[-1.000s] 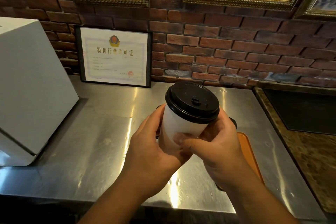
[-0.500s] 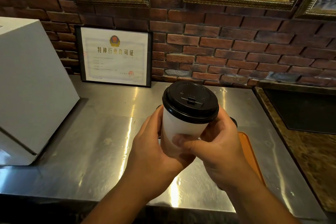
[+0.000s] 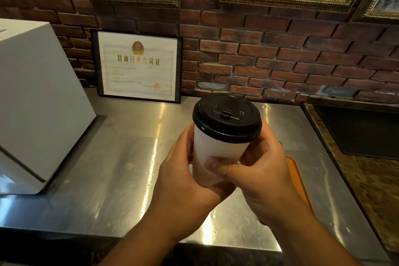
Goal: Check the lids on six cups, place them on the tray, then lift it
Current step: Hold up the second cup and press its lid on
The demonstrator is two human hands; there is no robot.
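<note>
White paper cup point(image 3: 216, 153) with black plastic lid point(image 3: 226, 117) held up over the steel bench point(image 3: 112, 168), centre frame. Long axis near upright, top tipped slightly toward 1 o'clock, lid facing the camera. Left hand point(image 3: 183, 181) grip wraps the cup from 9 o'clock, right hand point(image 3: 265, 175) from 3 o'clock, thumb pressed on the cup wall. Orange tray point(image 3: 299, 181) edge shows at 4 o'clock, behind the right hand.
</note>
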